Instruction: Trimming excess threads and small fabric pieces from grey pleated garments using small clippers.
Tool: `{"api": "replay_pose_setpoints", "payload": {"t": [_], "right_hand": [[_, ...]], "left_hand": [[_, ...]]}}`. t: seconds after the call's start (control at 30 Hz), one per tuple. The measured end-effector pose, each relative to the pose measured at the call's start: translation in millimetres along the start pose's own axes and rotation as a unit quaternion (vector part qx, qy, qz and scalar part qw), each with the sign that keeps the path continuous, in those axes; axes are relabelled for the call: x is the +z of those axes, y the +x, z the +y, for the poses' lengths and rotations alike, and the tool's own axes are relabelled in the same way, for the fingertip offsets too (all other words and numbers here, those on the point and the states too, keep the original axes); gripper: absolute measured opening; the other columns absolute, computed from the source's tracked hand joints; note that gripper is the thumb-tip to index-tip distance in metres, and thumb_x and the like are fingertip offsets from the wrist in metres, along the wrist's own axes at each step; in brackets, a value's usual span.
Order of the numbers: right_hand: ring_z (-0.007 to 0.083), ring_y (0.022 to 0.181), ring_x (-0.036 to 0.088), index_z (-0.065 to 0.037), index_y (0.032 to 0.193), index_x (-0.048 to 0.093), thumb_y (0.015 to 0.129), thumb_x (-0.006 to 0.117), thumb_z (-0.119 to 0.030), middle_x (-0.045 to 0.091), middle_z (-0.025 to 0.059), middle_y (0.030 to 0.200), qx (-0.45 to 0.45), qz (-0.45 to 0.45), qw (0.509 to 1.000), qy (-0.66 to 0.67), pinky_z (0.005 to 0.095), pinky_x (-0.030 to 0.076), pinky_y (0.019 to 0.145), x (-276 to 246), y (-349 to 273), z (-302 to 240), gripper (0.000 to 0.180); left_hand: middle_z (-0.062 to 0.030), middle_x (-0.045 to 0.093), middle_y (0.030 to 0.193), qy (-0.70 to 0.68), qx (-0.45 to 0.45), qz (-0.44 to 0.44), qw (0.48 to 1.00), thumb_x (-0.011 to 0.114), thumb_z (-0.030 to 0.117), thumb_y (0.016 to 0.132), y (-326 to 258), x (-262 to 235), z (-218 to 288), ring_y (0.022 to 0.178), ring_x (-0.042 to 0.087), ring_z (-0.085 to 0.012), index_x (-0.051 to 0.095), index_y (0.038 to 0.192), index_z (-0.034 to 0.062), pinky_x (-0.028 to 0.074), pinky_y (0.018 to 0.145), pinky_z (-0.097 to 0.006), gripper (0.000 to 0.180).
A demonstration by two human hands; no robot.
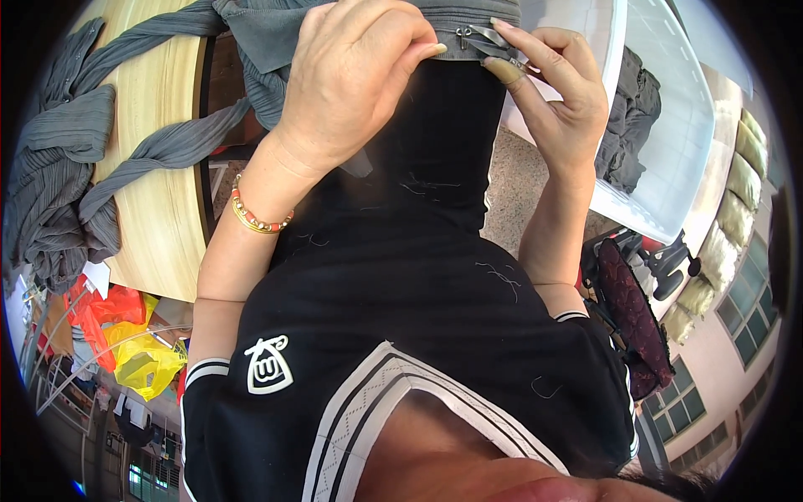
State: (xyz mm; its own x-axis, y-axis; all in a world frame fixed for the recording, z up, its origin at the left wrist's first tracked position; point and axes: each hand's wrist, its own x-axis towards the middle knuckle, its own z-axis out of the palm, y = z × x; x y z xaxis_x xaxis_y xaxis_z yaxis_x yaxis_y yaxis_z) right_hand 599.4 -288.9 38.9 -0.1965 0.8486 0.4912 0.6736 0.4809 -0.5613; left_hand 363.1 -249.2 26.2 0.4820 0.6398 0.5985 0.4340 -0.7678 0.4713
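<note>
We pinch the grey garment (435, 25) at the top of the view, our left hand (355, 75) curled closed on its fabric. Our right hand (556, 88) grips the metal zipper pull (478, 35) between thumb and fingers, beside the wooden table (159, 125).

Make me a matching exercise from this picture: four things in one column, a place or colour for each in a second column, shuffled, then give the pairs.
Things:
1. left hand
2. right hand
3. grey ribbed cloth
4. yellow plastic bag

Descriptions:
A. lies draped over the wooden table
B. fingertips pinch the metal zipper pull
C. on the floor at lower left, beside red bags
D. grips the grey garment beside the zipper, beaded bracelet at its wrist

Pairs: 1-D, 2-B, 3-A, 4-C
</note>
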Motion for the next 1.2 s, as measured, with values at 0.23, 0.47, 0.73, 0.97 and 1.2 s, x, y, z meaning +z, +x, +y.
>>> {"api": "replay_pose_setpoints", "payload": {"t": [0.23,0.47,0.73,0.97,1.2], "right_hand": [[0.0108,0.082,0.057,-0.01,0.118,0.077,0.074,0.086,-0.005,0.06,0.002,0.093,0.012,-0.025,1.0,0.014,0.0227,0.048,0.07,0,4,-13,0.045],[0.0141,0.079,0.056,-0.01,0.118,0.077,0.073,0.086,-0.006,0.059,0.003,0.089,-0.022,-0.018,1.0,-0.003,0.0251,0.045,0.067,1,8,-15,0.046],[0.0136,0.079,0.057,-0.01,0.117,0.077,0.074,0.085,-0.005,0.059,0.0034,0.089,0.014,-0.035,0.999,-0.002,0.0246,0.045,0.067,-3,8,-22,0.044],[0.0138,0.079,0.057,-0.009,0.116,0.077,0.075,0.084,-0.005,0.06,0.0036,0.09,0.012,-0.022,1.0,0.002,0.0247,0.046,0.067,-1,12,-23,0.042],[0.014,0.079,0.058,-0.009,0.114,0.078,0.077,0.083,-0.003,0.061,0.0035,0.088,0.012,-0.022,1.0,0.005,0.0248,0.046,0.067,1,12,-23,0.038]], "left_hand": [[-0.007,0.07,0.098,-0.1,-0.061,-0.006,0.993,0.069,0.007,0.093,0,-3,6,0.092,0.065,-0.0246,0.064,0.097,0.0035,0.048,0.085,-0.033,0.007],[-0.0091,0.067,0.097,-0.1,-0.069,-0.009,0.993,0.069,0.005,0.093,-1,-3,13,0.09,0.063,-0.0256,0.064,0.097,0.002,0.049,0.082,-0.033,0.007],[-0.0094,0.066,0.097,-0.109,-0.066,0.01,0.992,0.069,0.005,0.092,-1,0,14,0.09,0.062,-0.0255,0.064,0.097,0.0015,0.049,0.083,-0.033,0.007],[-0.0066,0.065,0.092,-0.11,-0.089,0.029,0.99,0.07,0.009,0.092,-2,8,15,0.086,0.061,-0.025,0.063,0.095,0.0049,0.047,0.08,-0.034,0.008],[-0.0044,0.065,0.089,-0.122,-0.072,0.048,0.989,0.072,0.012,0.09,-2,10,13,0.083,0.061,-0.0257,0.063,0.094,0.0076,0.045,0.077,-0.036,0.011]]}}
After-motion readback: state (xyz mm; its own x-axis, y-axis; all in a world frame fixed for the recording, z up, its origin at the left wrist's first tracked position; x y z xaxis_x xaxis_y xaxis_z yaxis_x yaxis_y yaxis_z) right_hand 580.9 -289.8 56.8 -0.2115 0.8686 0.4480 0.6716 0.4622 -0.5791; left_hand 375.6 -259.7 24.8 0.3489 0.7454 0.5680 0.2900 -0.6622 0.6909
